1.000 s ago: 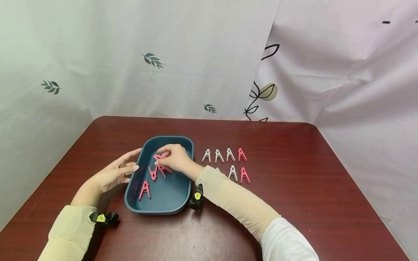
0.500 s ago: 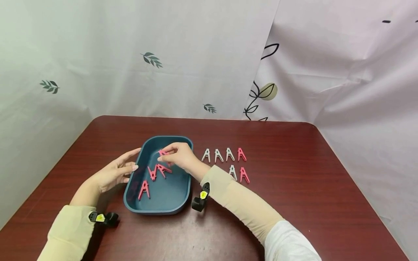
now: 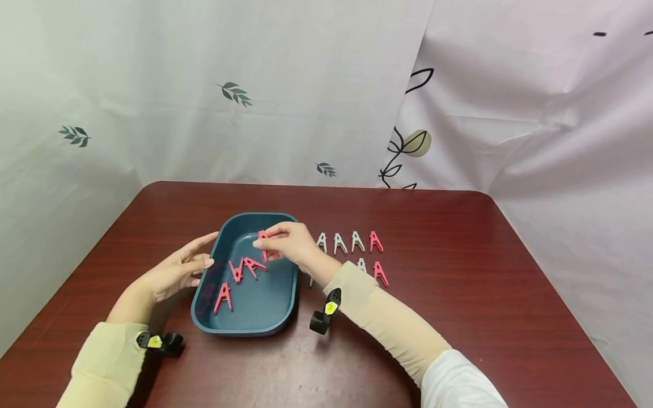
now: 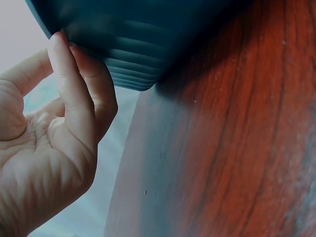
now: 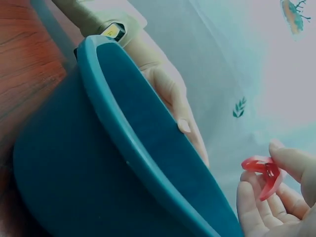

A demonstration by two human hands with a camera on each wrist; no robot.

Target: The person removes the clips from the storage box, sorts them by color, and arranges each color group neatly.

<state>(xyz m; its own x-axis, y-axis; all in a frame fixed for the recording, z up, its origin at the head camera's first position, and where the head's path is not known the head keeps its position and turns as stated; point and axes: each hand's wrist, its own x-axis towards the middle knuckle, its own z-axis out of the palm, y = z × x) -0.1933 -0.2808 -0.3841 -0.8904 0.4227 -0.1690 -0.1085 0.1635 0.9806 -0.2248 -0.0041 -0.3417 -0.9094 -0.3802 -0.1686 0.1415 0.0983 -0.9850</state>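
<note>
- Three pink clothes pegs (image 3: 240, 276) lie inside the blue tray (image 3: 285, 306): one near its front left corner, two crossing each other near the middle.
- A fourth pink peg (image 3: 263, 239) is up in the air over the tray's far end, pinched in the right hand (image 3: 288, 245).
- On the worktop (image 3: 459, 294) right of the tray sit two rows of pegs: the far row shows three white pegs (image 3: 339, 242) and one pink peg (image 3: 375, 241); the near row shows one white peg (image 3: 361, 264) and one pink peg (image 3: 380, 273).
- Right grip: narrow, thumb and fingertips (image 5: 289, 160) closed on the lifted peg; the right wrist view shows that peg clear of the tray rim.
- Left grip: the left hand (image 3: 176, 271) is relaxed and holds nothing, its fingertips (image 4: 59, 44) resting against the tray's left outer wall.
- The right forearm covers part of the near row, so more pegs may lie under it; I cannot tell.
- The left wrist view shows only the tray's ribbed underside and bare wood.
</note>
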